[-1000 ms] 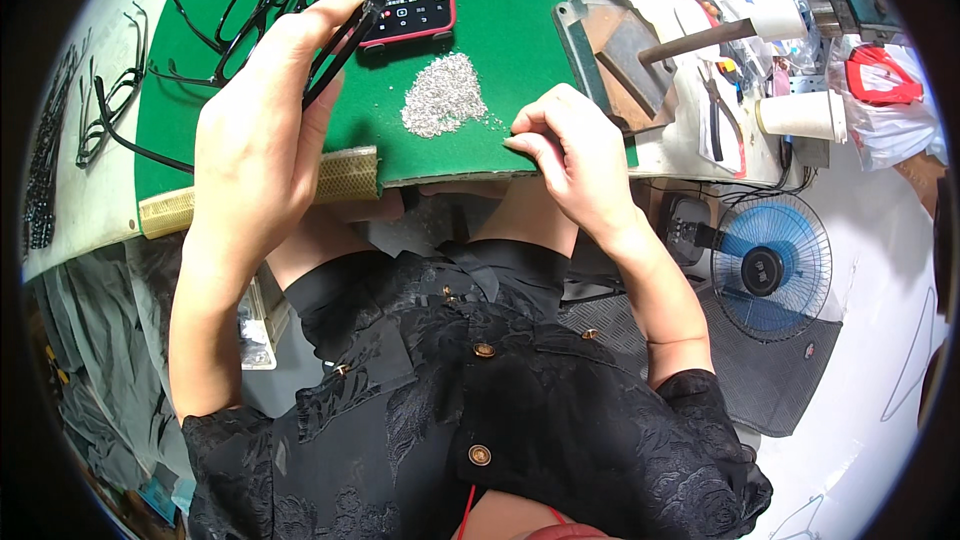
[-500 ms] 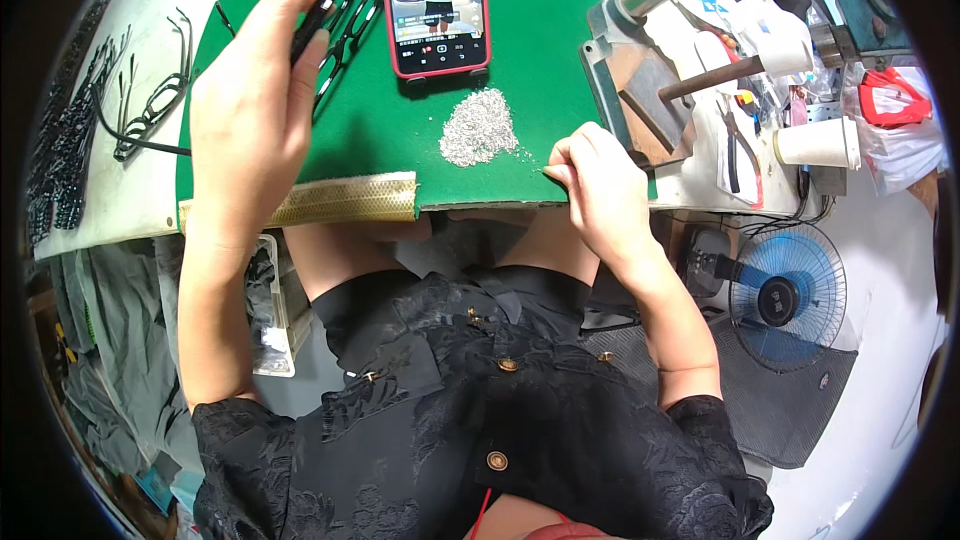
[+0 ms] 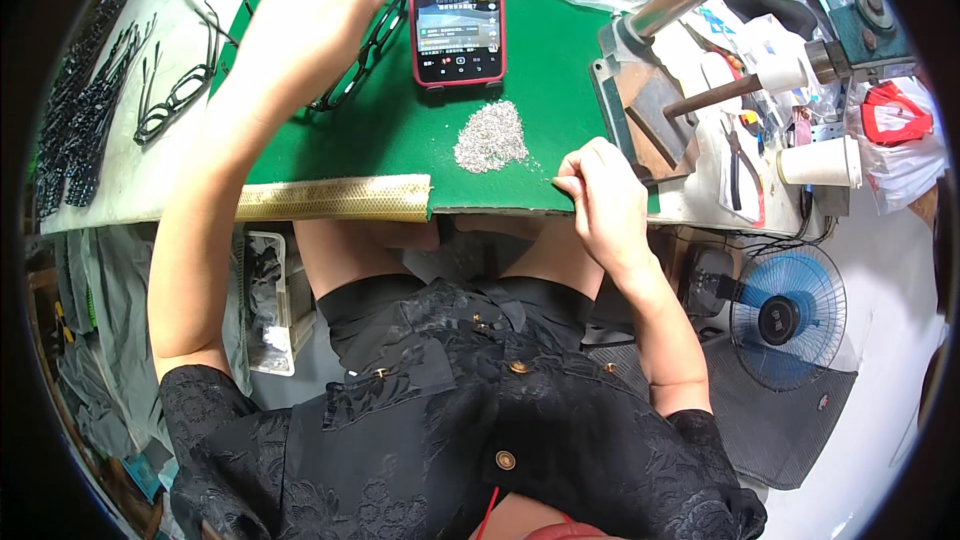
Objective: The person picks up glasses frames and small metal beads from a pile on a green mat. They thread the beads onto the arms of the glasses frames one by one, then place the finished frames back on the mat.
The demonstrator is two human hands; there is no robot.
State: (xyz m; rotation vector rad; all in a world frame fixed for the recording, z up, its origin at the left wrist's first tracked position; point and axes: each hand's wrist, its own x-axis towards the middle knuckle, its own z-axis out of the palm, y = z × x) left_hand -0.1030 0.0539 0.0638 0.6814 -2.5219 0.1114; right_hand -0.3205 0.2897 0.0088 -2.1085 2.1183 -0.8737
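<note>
My left hand (image 3: 335, 15) reaches over the top left of the green mat (image 3: 400, 145). Its blurred fingertips are at the upper left edge of a red-cased phone (image 3: 458, 25), and I cannot tell whether they hold anything. Below that hand lies a black eyeglass frame (image 3: 365, 65), partly hidden by it. At the mat's front edge my right hand (image 3: 605, 200) is closed in a pinch, thumb against forefinger; whatever is between the tips is too small to name. Just left of it sits a heap of tiny silvery pieces (image 3: 490, 138), with a few strays toward the fingers.
A gold perforated strip (image 3: 335, 198) runs along the mat's front left edge. More eyeglass frames (image 3: 180, 100) and bundles of dark temples (image 3: 95, 110) lie at left. A metal press (image 3: 650, 110), pliers (image 3: 740, 155) and a paper cup (image 3: 820, 162) stand right. Below is a fan (image 3: 785, 315).
My left hand has moved up and right to the phone; the black piece it held is no longer visible in it. The phone's picture differs. My right hand keeps its pinch; the view shifted slightly.
</note>
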